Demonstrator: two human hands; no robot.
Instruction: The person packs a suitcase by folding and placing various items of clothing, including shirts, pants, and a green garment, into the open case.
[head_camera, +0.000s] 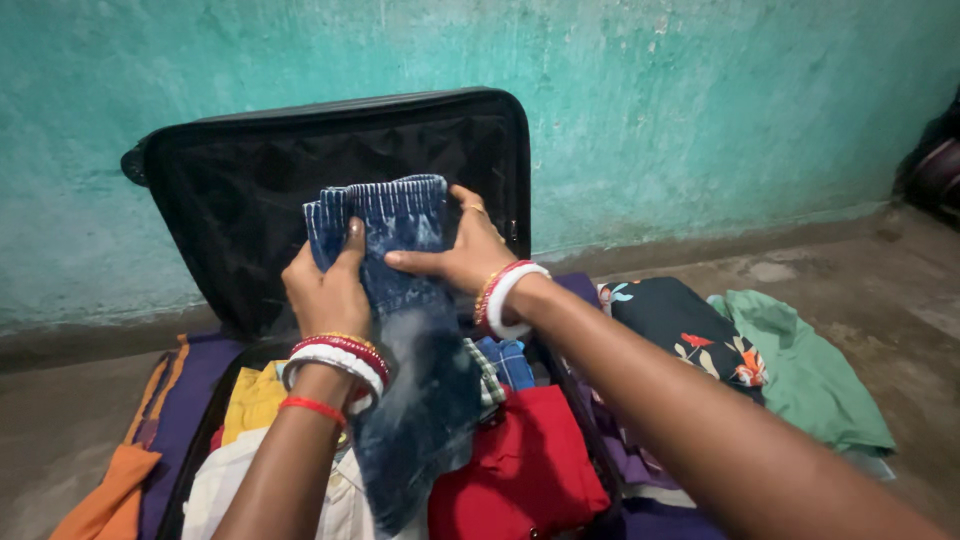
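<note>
I hold up a pair of washed blue jeans (400, 300) with an elastic waistband over an open black suitcase (250, 180). My left hand (328, 285) grips the left side of the jeans near the waist, thumb on the fabric. On the right side, my right hand (462, 250) pinches the denim, thumb across the front. The jeans' lower part hangs down onto the clothes packed in the case. Both wrists wear red and white bangles.
The suitcase lid leans against a teal wall (700, 100). Inside lie a red garment (530, 470), a yellow one (255, 400), a white one (225, 480) and a checked cloth (505, 360). A black floral cloth (690, 335) and a green garment (810, 380) lie on the floor to the right; orange and purple cloth (150, 440) lies to the left.
</note>
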